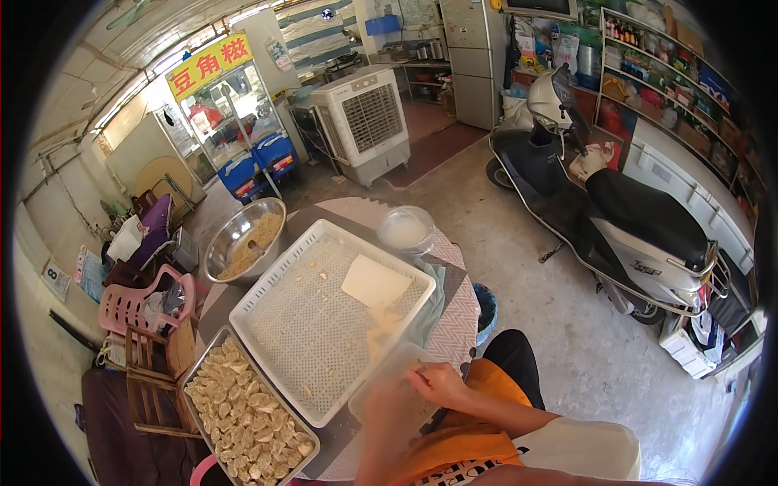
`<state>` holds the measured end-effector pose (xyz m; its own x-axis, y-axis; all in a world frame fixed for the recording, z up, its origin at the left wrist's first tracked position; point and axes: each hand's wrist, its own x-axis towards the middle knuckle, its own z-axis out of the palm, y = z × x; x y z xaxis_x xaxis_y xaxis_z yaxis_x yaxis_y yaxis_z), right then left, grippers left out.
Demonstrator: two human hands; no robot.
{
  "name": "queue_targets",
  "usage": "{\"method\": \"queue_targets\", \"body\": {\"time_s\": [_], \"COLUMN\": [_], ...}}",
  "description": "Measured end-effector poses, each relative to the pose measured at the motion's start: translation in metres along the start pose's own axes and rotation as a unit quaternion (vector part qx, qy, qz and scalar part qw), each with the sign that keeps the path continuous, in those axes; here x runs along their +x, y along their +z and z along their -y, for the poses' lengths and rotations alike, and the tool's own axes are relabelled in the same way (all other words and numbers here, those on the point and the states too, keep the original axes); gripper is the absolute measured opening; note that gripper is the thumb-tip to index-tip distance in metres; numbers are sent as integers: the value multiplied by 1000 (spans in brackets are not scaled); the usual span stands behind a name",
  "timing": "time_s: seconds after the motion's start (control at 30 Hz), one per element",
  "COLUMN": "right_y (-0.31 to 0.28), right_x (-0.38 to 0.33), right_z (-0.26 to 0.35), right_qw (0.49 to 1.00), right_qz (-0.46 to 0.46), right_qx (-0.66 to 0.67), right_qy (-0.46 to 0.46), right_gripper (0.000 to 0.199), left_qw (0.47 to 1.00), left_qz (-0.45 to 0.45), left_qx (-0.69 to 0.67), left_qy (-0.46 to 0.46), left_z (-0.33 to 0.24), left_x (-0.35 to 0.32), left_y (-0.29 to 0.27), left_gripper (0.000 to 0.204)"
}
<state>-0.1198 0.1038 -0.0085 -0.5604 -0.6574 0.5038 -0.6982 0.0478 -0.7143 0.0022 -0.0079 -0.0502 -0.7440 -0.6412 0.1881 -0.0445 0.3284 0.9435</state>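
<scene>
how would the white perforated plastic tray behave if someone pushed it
The white perforated plastic tray would probably feel light for its size, being full of holes and only sparsely loaded. It seems unlikely to tip, since it's broad and shallow. It looks fairly stiff too, standing straight-sided.

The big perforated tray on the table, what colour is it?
The tray is white; the head view shows it best.
</scene>
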Motion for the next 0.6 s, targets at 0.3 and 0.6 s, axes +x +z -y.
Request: {"method": "queue_targets", "body": {"time_s": [0.3,0.6], "right_y": [3,1], "right_x": [0,-2], "right_z": [-2,-1], "right_qw": [999,999], "right_qz": [3,-9], "right_qx": [-34,-42], "right_qy": [21,18], "right_gripper": [26,27], "left_qw": [972,999], "left_qz": [2,-27], "left_qx": [202,-42], "left_qy": [122,11], "left_z": [-6,15], "left_x": [3,6], "left_y": [3,-2], "left_gripper": [33,38]}}
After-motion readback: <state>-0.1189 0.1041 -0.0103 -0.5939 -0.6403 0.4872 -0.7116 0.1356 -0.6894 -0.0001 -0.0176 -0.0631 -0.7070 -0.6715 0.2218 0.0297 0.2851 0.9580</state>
